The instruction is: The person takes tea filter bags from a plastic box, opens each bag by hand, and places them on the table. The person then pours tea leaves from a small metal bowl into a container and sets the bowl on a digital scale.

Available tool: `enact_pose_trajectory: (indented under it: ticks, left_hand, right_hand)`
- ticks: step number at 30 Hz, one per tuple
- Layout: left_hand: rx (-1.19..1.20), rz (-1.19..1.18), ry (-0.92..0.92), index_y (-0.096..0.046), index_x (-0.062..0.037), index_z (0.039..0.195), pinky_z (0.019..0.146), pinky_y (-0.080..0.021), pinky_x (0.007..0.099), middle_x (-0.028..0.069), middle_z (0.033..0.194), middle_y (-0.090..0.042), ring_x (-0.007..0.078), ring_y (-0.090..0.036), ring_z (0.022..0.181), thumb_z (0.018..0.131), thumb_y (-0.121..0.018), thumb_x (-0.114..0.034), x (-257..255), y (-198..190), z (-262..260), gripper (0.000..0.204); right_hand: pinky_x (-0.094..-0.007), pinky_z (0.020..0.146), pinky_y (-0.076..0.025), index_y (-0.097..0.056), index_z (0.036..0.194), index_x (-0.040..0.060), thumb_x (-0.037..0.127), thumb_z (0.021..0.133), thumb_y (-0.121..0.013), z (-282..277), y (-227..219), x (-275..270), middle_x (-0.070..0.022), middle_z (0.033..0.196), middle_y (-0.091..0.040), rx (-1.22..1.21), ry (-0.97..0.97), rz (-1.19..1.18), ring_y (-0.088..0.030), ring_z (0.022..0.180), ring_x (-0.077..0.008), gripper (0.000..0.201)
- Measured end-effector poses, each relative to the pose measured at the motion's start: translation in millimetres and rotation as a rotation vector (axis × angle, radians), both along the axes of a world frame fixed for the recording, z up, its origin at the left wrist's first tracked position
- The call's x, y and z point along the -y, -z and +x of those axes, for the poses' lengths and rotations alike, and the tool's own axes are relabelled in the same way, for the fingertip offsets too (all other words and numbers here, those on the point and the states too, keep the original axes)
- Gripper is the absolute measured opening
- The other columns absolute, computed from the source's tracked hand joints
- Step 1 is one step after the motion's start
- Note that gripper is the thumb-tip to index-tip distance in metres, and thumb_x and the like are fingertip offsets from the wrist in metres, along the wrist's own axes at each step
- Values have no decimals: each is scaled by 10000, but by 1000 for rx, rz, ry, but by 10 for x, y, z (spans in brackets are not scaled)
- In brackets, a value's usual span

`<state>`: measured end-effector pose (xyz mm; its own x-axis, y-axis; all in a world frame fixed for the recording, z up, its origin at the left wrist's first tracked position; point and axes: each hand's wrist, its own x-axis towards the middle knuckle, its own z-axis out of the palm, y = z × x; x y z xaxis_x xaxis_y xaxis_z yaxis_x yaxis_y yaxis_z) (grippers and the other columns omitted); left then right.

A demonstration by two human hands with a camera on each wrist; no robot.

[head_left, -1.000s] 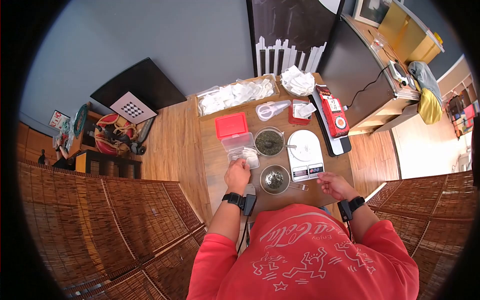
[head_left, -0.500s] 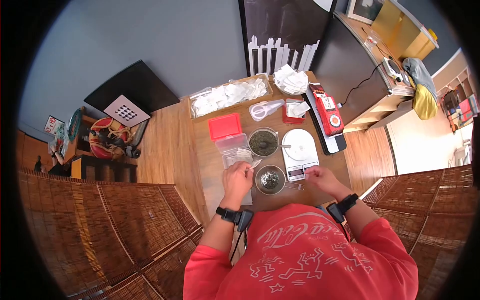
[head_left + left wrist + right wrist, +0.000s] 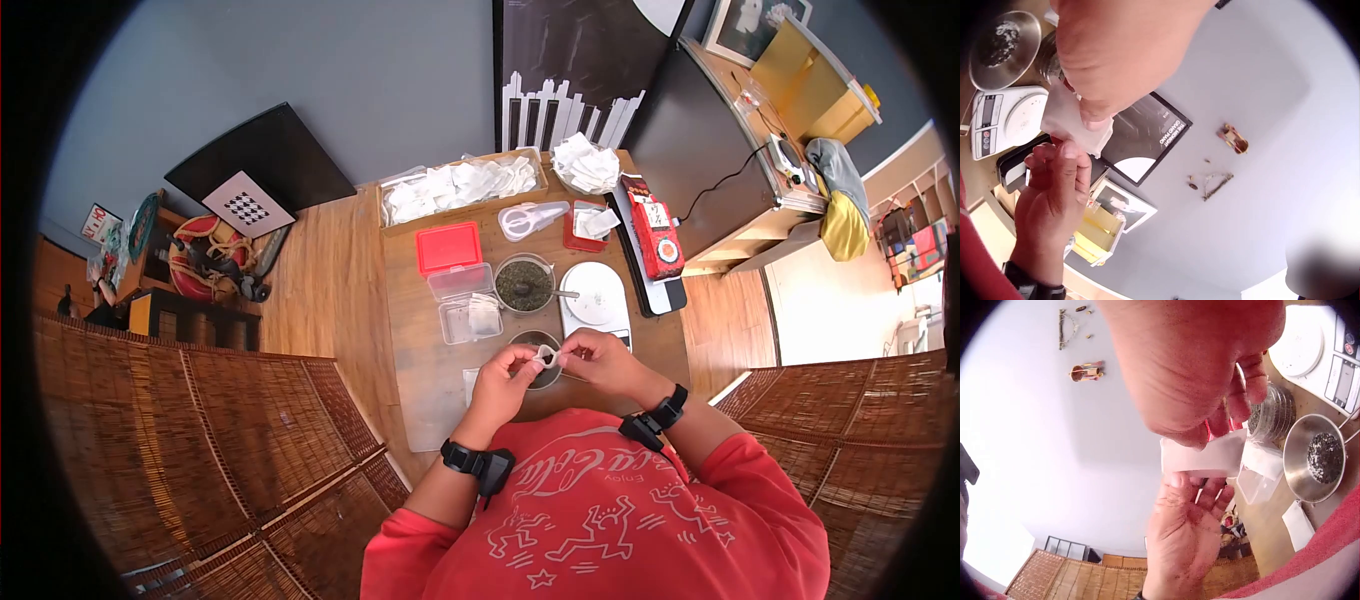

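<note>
While vessels (image 3: 1296, 459) hold leaves (image 3: 1325, 457), fingers (image 3: 1217, 419) pinch a pouch (image 3: 1204, 456).

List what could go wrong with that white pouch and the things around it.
The thin-looking white pouch might tear if the left hand and right hand pull it too hard. Below them, the metal pan could get bumped, spilling its dark flakes. The spoon jutting from the jar could be knocked.
</note>
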<state>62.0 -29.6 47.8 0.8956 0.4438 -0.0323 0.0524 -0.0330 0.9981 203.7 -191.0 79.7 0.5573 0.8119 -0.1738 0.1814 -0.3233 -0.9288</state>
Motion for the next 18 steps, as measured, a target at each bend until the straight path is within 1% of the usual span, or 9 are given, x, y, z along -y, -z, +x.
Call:
enact_pose_trajectory:
  ticks: [2, 3, 4, 5, 6, 8, 12, 16, 18]
  left_hand:
    - [-43, -298, 40, -639, -40, 1017, 716, -516, 269, 60, 928, -695, 155, -663, 818, 953, -648, -152, 33, 216, 9, 129]
    - [-42, -298, 39, -639, -40, 1017, 716, -516, 269, 60, 928, -695, 155, -663, 818, 953, -648, -152, 32, 259, 9, 129]
    - [-167, -483, 56, -631, -50, 1021, 709, -524, 270, 63, 932, -691, 152, -663, 809, 975, -618, -193, 26, 270, 13, 151]
    - [-293, -666, 73, -622, -60, 1026, 703, -531, 271, 67, 935, -688, 149, -662, 800, 997, -588, -234, 25, 273, 12, 180]
    - [-292, -667, 73, -622, -60, 1026, 703, -531, 271, 67, 935, -688, 149, -662, 800, 997, -588, -234, 34, 270, 11, 180]
    - [-429, -937, 20, -613, -71, 1020, 676, -545, 293, 61, 912, -676, 155, -667, 791, 1015, -541, -307, 47, 260, -3, 246]
    - [-455, -1058, 68, -611, -61, 1025, 657, -546, 300, 53, 886, -661, 167, -672, 789, 1015, -527, -345, 83, 697, -115, 296]
    - [-567, -1122, 65, -622, -81, 1012, 634, -548, 302, 51, 862, -670, 171, -674, 754, 1019, -514, -339, 127, 812, -165, 279]
    - [-581, -1128, 79, -621, -82, 1016, 636, -548, 307, 53, 865, -670, 174, -675, 754, 1020, -512, -339, 133, 819, -173, 279]
  right_hand:
    - [-262, 612, -462, -678, 937, 23, 212, 901, -697, 14, -3, -45, -17, 729, -623, -114, 4, -89, -559, 650, -103, 193]
    - [-256, 592, -450, -669, 914, 17, 220, 911, -685, 25, 0, -63, -12, 709, -610, -231, 11, -175, -546, 629, -96, 203]
    - [-256, 592, -450, -669, 914, 17, 220, 911, -685, 38, 36, -74, -12, 709, -610, -230, 11, -176, -546, 629, -96, 203]
    - [-250, 555, -431, -662, 896, 22, 225, 917, -675, 53, 107, -85, -7, 696, -600, -401, 45, -212, -533, 599, -93, 205]
    - [-243, 518, -412, -655, 877, 26, 231, 923, -666, 64, 179, -92, -2, 684, -590, -571, 79, -248, -519, 569, -90, 210]
    - [-240, 486, -392, -655, 872, 37, 243, 934, -648, 50, 314, -82, -1, 675, -587, -627, 125, -294, -503, 540, -87, 216]
    - [-239, 457, -397, -664, 891, 20, 274, 977, -577, 30, 513, -42, -11, 659, -592, -757, 156, -379, -497, 503, -93, 281]
    - [-240, 450, -393, -667, 890, 21, 277, 989, -552, -3, 601, -44, -12, 654, -590, -764, 155, -427, -491, 495, -91, 297]
    - [-237, 422, -351, -680, 906, 42, 289, 978, -561, 2, 658, -34, 5, 654, -593, -768, 167, -432, -457, 476, -73, 283]
